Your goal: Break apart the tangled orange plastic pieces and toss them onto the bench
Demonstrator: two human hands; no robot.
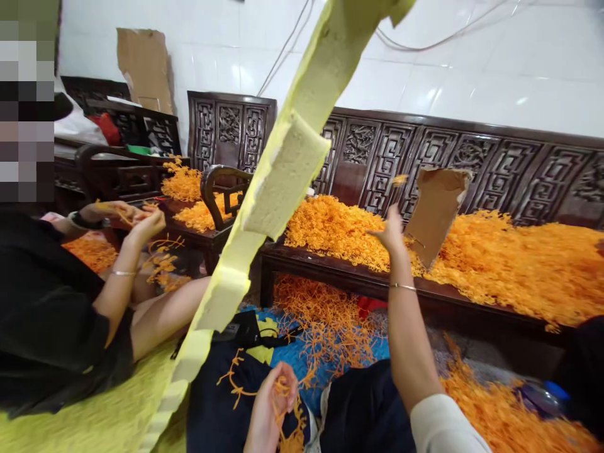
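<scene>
Two bare hands are well apart. The left hand (279, 393) is low over the lap, with its fingers curled around some orange string (232, 379). One end bends out to the left of that hand, and more hangs down below it. The right hand (392, 233) is up ahead, over the bench (325, 267), with its fingers wide. A small orange bit (400, 180) is in the air just above its fingertips, not touching. The orange heap (335, 223) on the bench is near the right hand and well away from the left one. The heap runs long from side to side, along the seat.

The string is thin, with little twigs, and looks bendy, like plastic. The heap is curly and fluffy. Under the bench is a looser pile (325, 314) of thin, tangled strands. The bench is dark, shiny wood with a carved back. Flat brown cardboard (435, 217) leans there. A bumpy yellow strip (287, 176) slants across the view.
</scene>
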